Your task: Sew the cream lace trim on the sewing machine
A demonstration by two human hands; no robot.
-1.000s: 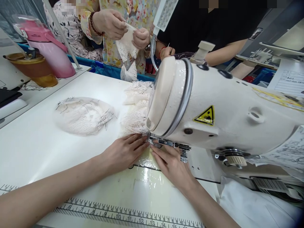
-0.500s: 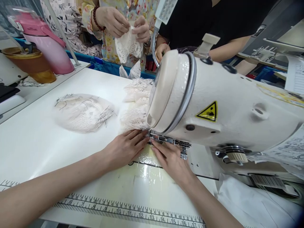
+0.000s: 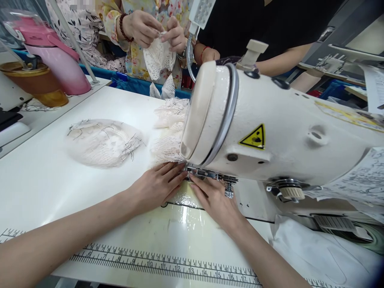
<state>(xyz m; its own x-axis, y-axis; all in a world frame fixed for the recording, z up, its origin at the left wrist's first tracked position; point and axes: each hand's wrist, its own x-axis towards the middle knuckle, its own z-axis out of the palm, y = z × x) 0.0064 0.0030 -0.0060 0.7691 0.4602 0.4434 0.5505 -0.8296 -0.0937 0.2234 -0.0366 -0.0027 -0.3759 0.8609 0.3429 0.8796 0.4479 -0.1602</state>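
My left hand [image 3: 156,183] lies flat on the table with its fingers stretched out, their tips at the needle area and beside the gathered white lace [image 3: 168,147]. Opposite it, my right hand [image 3: 215,199] reaches under the head of the sewing machine [image 3: 223,116]. Its thumb and forefinger are extended towards the metal presser foot parts [image 3: 201,173], while its other fingers are partly hidden behind them. The lace runs back from the needle area to the table's far side. Whatever cloth lies beneath my fingertips is mostly covered.
A second lace piece with dark thread ends [image 3: 103,142] lies on the left. A printed ruler [image 3: 168,266] crosses the front edge. White cloth [image 3: 309,252] sits at right. A pink bottle [image 3: 57,56] and brown cup [image 3: 36,82] stand back left. A co-worker's hands [image 3: 144,30] hold lace.
The view has shifted slightly, so the machine appears a little further left. Both my hands keep almost the same place at the presser foot. Across the table, the co-worker's fingers have moved slightly on the lace.
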